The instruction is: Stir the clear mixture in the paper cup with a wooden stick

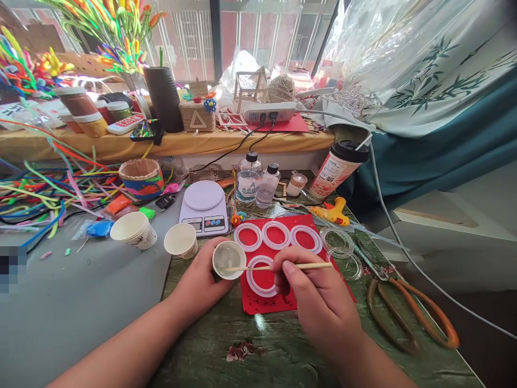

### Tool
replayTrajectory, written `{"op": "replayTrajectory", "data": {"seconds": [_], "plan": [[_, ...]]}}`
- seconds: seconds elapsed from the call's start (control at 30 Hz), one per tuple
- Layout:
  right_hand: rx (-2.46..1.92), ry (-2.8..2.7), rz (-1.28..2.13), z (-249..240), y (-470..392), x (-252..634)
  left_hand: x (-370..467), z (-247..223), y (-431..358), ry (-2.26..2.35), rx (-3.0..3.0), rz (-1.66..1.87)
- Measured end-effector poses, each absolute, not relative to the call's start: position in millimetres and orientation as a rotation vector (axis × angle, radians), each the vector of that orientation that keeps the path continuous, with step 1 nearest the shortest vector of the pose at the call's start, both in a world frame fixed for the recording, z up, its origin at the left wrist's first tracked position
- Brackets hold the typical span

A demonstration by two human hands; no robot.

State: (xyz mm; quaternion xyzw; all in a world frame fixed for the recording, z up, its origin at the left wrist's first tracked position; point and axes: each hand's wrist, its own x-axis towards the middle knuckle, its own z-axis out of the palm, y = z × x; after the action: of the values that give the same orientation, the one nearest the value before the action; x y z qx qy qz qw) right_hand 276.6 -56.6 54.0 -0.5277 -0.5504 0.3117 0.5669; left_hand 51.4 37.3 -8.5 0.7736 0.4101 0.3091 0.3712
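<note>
My left hand [205, 272] is wrapped round a small paper cup [229, 274], which leans toward me and holds a clear liquid. Between the fingers of my right hand [313, 285] is a thin wooden stick [311, 265], its far end inside the cup. Under and beyond my right hand lies a red sheet [252, 304] bearing several white ring molds [247, 237]. My fingers partly hide the nearest mold. Clear rings [343, 262] sit to the right of the sheet.
A white kitchen scale [204, 207], two clear bottles [247, 178], a paper cup [181, 241] and stacked cups [134, 230] stand beyond my hands. To the right are large scissors [412, 315], a yellow glue gun [335, 212] and a lidded drink cup [339, 168]. A white cable [383, 199] hangs there.
</note>
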Motion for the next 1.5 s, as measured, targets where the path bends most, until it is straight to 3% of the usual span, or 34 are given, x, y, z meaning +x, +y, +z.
{"op": "replayTrajectory", "data": {"seconds": [1.5], "plan": [[-1.281,-1.138,0.768,57.4,-57.1,278.6,52.1,-4.8,40.3,0.997,2.000,0.822]]}}
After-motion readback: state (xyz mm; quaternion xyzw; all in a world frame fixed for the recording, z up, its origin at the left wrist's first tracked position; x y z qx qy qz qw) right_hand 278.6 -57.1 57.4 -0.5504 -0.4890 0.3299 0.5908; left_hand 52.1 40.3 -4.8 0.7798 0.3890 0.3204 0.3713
